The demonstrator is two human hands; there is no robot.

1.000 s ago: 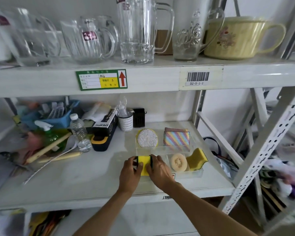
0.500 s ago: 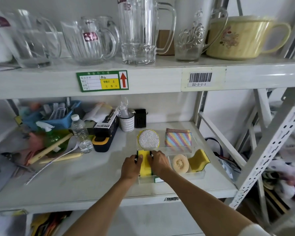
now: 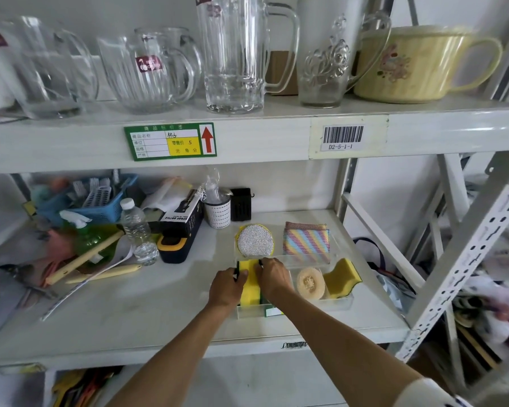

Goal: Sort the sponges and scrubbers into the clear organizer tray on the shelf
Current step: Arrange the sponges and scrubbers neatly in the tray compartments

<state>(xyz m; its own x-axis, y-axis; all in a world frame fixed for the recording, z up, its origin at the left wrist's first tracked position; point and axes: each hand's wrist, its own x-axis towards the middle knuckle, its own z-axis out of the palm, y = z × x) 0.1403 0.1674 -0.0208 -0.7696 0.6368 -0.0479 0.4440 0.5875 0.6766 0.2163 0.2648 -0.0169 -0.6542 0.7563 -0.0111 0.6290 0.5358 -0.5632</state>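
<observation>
A clear organizer tray (image 3: 340, 306) sits on the lower shelf at the right. Its front left compartment holds a yellow sponge with dark edges (image 3: 249, 284), standing on its side. My left hand (image 3: 227, 286) grips that sponge's left side and my right hand (image 3: 272, 279) grips its right side. A round loofah scrubber (image 3: 309, 282) and a yellow and green sponge (image 3: 342, 278) lie in the front right compartments. A round silver scrubber (image 3: 254, 240) and a rainbow striped cloth sponge (image 3: 306, 240) fill the back compartments.
To the left of the tray lie a black and yellow box (image 3: 180, 227), a water bottle (image 3: 137, 230), wooden sticks (image 3: 84, 258), a green spray bottle and a blue basket (image 3: 100, 201). A dotted cup (image 3: 217, 212) stands behind. Glass mugs and a yellow bowl (image 3: 409, 64) line the upper shelf.
Both hands have carried the yellow sponge a little further back and down into the tray's front left compartment. The view has shifted slightly.
</observation>
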